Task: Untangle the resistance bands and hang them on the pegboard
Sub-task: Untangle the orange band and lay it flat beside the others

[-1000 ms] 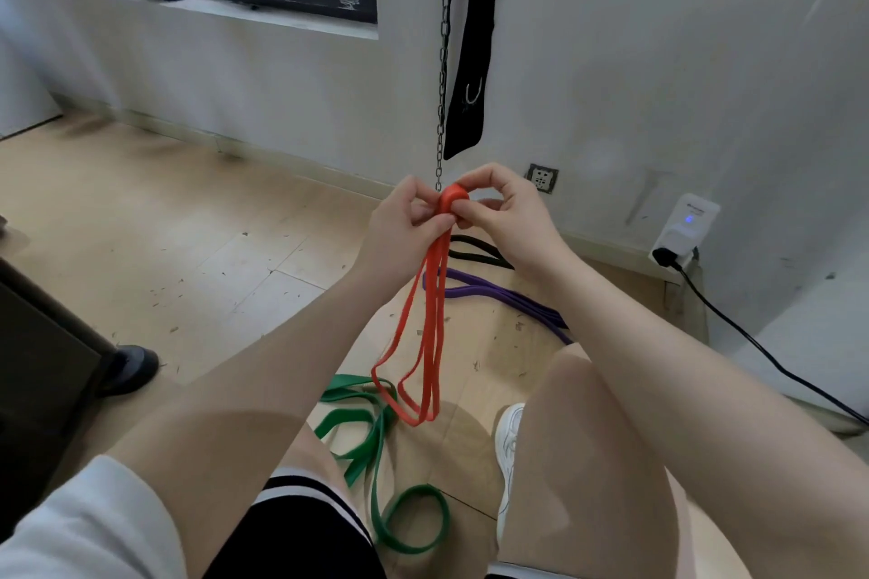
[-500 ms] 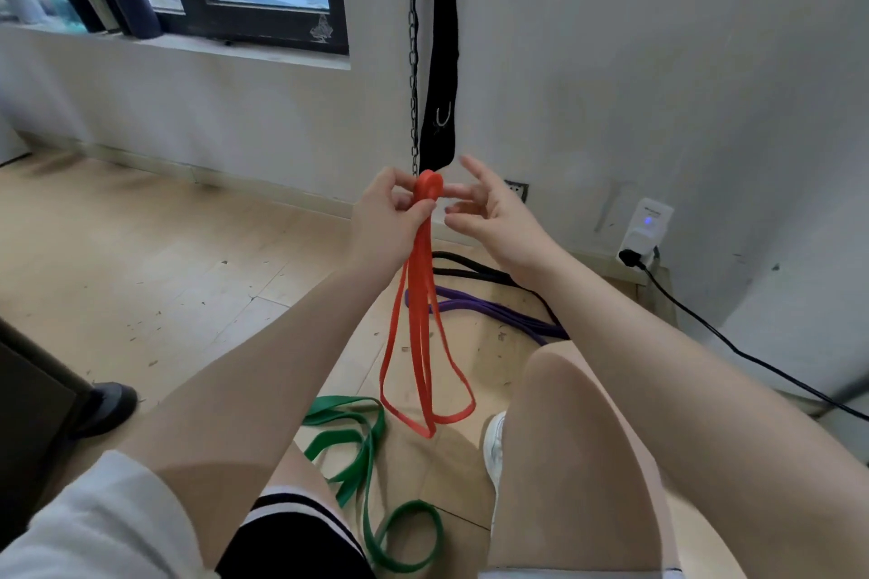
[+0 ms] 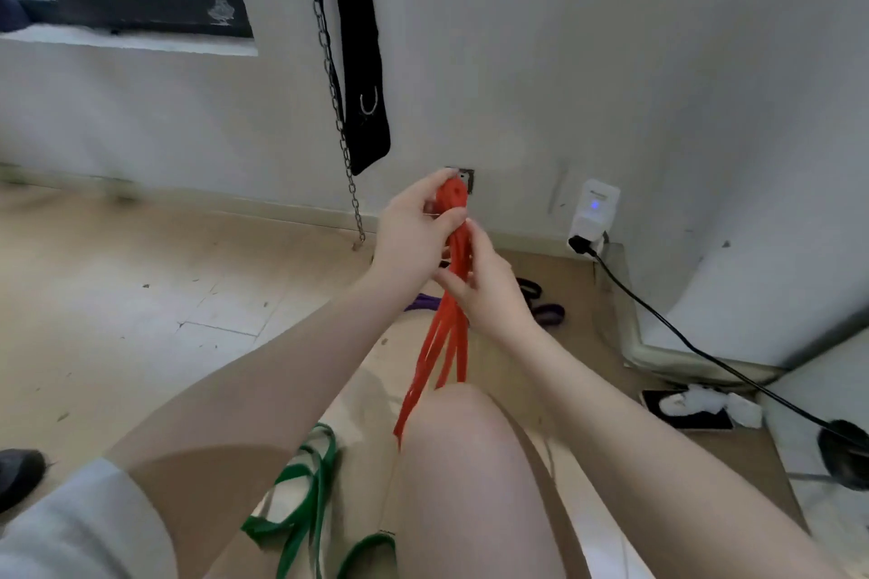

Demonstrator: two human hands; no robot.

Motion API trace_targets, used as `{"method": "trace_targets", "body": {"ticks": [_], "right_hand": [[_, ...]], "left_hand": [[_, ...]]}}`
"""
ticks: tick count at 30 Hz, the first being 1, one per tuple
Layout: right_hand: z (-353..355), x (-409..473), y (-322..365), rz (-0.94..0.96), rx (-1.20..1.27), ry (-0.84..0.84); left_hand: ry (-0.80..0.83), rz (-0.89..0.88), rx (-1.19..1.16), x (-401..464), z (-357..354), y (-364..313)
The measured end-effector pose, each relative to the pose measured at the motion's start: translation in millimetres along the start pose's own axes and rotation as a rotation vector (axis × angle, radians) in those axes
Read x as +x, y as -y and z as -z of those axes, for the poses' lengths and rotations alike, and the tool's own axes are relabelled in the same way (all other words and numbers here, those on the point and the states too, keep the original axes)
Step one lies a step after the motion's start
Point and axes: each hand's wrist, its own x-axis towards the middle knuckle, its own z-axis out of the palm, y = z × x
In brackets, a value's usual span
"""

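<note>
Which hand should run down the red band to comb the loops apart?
Probably the right hand: it already wraps the hanging strands below the left hand, which pinches the red band at its bunched top and anchors it.

The flat orange rubber band looks smooth and matt; the green rubber band likewise. A dull metal chain hangs beside a black cloth strap. The pale wood-look floor is scuffed.

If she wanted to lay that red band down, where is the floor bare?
Bare floor lies left of her arms, below the window wall. It is crowded by the green band at her knees and the purple band near the cable.
</note>
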Motion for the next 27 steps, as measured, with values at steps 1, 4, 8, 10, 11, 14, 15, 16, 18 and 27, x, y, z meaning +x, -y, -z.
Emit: {"method": "trace_targets", "body": {"ticks": [1, 4, 8, 10, 11, 14, 15, 16, 18, 27], "right_hand": [[5, -3, -11, -0.032, -0.004, -0.078], [28, -6, -36, -0.088, -0.001, -0.229], [60, 14, -39, -0.03, -0.109, -0.19], [59, 33, -41, 0.014, -0.213, -0.121], [51, 44, -45, 0.026, -0.264, -0.083], [5, 73, -77, -0.019, -0.387, 0.064], [-21, 83, -95, -0.047, -0.412, 0.128], [-48, 91, -113, -0.077, -0.437, 0.187], [-103, 104, -147, -0.145, -0.477, 0.29], [-284, 140, -278, -0.223, -0.472, 0.444]], "left_hand": [[0.023, 0.023, -0.051, 2, -12, 3], [0.086, 0.106, -0.274, 5, -41, 8], [0.07, 0.167, -0.514, 22, -51, 15], [0.052, 0.194, -0.57, 36, -43, 31], [0.039, 0.212, -0.581, 44, -36, 45], [-0.02, 0.328, -0.542, 57, -11, 102], [-0.036, 0.378, -0.502, 61, -1, 130], [-0.053, 0.426, -0.456, 65, 8, 157], [-0.101, 0.547, -0.341, 74, 23, 214], [-0.196, 0.802, 0.132, 117, 71, 417]]}}
